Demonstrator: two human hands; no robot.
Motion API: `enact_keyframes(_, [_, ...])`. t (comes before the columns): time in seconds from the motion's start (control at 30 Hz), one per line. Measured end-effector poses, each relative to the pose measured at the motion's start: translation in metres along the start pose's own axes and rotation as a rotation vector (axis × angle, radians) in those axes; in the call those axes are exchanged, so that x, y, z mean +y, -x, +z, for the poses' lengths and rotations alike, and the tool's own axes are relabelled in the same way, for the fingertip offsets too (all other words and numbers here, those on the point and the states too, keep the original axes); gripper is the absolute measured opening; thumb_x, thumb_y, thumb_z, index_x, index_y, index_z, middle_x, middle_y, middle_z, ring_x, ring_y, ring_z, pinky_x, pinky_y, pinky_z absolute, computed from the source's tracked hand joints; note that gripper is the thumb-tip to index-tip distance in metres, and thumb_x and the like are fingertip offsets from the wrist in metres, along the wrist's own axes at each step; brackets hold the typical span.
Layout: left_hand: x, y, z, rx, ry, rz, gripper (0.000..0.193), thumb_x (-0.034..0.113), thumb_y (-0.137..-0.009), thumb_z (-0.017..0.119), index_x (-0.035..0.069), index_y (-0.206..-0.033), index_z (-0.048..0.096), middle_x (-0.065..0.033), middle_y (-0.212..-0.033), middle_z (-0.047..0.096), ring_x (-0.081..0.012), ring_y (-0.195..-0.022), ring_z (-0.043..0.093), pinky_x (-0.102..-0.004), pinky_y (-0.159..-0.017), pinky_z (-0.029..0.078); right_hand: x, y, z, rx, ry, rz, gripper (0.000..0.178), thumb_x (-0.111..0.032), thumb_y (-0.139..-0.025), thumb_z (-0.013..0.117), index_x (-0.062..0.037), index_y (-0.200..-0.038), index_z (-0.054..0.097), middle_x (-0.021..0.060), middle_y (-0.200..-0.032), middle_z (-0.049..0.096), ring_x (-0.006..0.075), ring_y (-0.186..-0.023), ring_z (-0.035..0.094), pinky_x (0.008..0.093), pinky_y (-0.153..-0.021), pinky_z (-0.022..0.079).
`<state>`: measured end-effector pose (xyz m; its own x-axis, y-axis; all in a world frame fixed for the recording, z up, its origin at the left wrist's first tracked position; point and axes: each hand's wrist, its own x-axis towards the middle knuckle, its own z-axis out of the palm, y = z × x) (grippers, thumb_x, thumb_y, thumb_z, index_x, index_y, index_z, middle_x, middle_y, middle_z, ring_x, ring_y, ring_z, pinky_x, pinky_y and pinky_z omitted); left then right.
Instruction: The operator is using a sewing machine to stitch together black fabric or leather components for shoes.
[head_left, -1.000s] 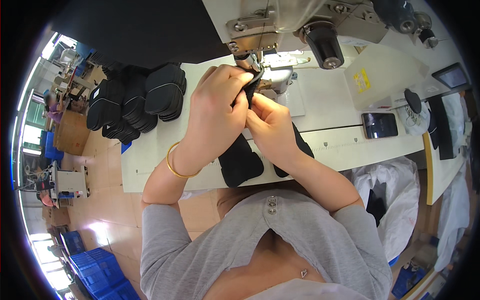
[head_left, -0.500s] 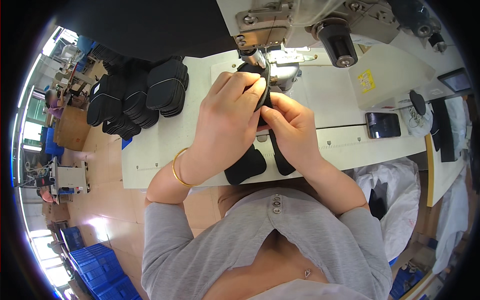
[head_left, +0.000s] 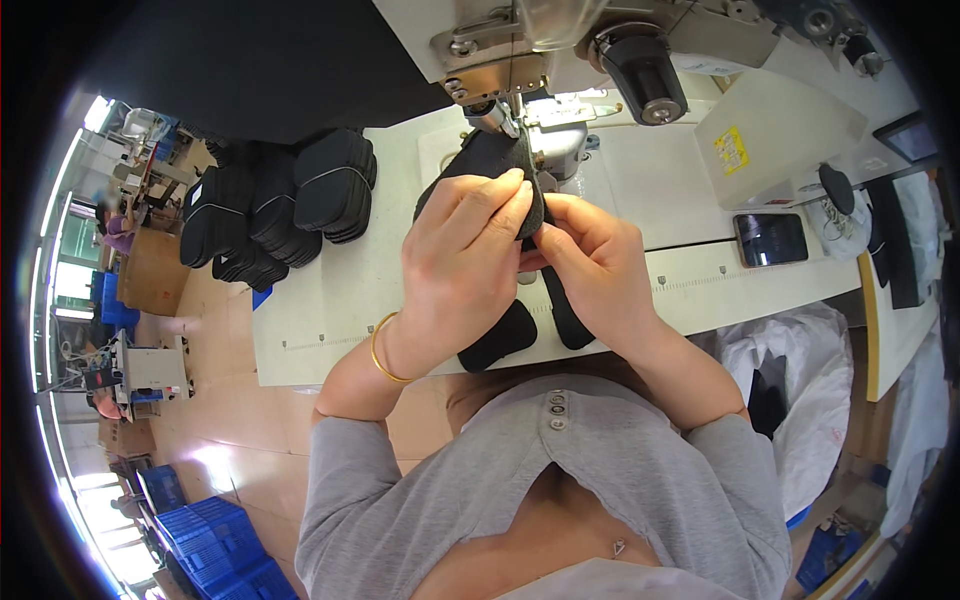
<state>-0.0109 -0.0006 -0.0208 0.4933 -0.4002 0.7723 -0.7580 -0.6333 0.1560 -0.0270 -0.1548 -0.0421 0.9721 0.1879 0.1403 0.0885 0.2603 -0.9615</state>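
A black fabric piece (head_left: 487,157) with a rounded edge lies under the needle area of the sewing machine (head_left: 497,80). My left hand (head_left: 462,250) is closed on it from above, fingertips pressed together near its right edge. My right hand (head_left: 597,265) pinches the rim of the same piece with thumb and forefinger, just below the left fingertips. A black strip (head_left: 567,312) hangs down beneath my right hand toward the table's front edge. Left of the strip lies another black padded piece (head_left: 498,338), partly covered by my left hand.
Banded stacks of black pieces (head_left: 335,187) stand on the white table (head_left: 330,300) at the left. A phone (head_left: 770,240) lies at the right, by the machine's body. A white bag (head_left: 800,400) hangs beyond the front right edge. Blue crates (head_left: 215,540) stand on the floor.
The view has shifted slightly. More of the black piece now shows flat between my left hand and the machine, and its rounded edge faces right. Both hands keep their hold.
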Motion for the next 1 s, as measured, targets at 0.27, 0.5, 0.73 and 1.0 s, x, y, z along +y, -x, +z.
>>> enact_keyframes(0.27, [0.006,-0.003,0.001,-0.008,-0.064,0.050,0.040,-0.013,-0.058,0.063,-0.006,-0.097,0.069,-0.0129,-0.100,0.069,-0.0277,-0.085,0.065,-0.0341,-0.072,0.055,-0.002,0.002,-0.003,0.001,0.030,0.005,0.021,-0.005,-0.097,0.052,0.0051,-0.111,0.064,0.0048,-0.085,0.068,0.0091,-0.080,0.066,0.0238,-0.073,0.055])
enact_keyframes(0.5, [0.005,-0.007,0.003,-0.016,-0.113,0.031,0.039,-0.013,-0.058,0.062,-0.006,-0.096,0.069,-0.0125,-0.097,0.067,-0.0278,-0.084,0.064,-0.0354,-0.071,0.054,-0.001,-0.007,-0.003,0.015,0.027,-0.025,0.022,-0.005,-0.096,0.051,0.0041,-0.110,0.065,0.0041,-0.082,0.067,0.0075,-0.076,0.065,0.0226,-0.069,0.053])
enact_keyframes(0.73, [-0.003,-0.012,0.006,-0.001,-0.127,0.024,0.037,-0.014,-0.062,0.061,-0.006,-0.097,0.069,-0.0129,-0.097,0.067,-0.0280,-0.086,0.063,-0.0361,-0.073,0.053,-0.003,-0.018,-0.007,0.000,0.082,-0.014,0.021,-0.006,-0.095,0.052,0.0027,-0.108,0.066,0.0018,-0.073,0.064,0.0051,-0.069,0.062,0.0230,-0.062,0.051])
enact_keyframes(1.0, [-0.013,-0.013,0.012,0.034,-0.174,0.061,0.028,-0.004,-0.066,0.066,-0.004,-0.094,0.068,-0.0093,-0.094,0.062,-0.0257,-0.087,0.061,-0.0346,-0.070,0.053,0.004,-0.024,-0.004,0.029,0.012,-0.056,0.021,-0.007,-0.095,0.053,0.0042,-0.106,0.066,0.0034,-0.075,0.066,0.0072,-0.072,0.064,0.0227,-0.066,0.052])
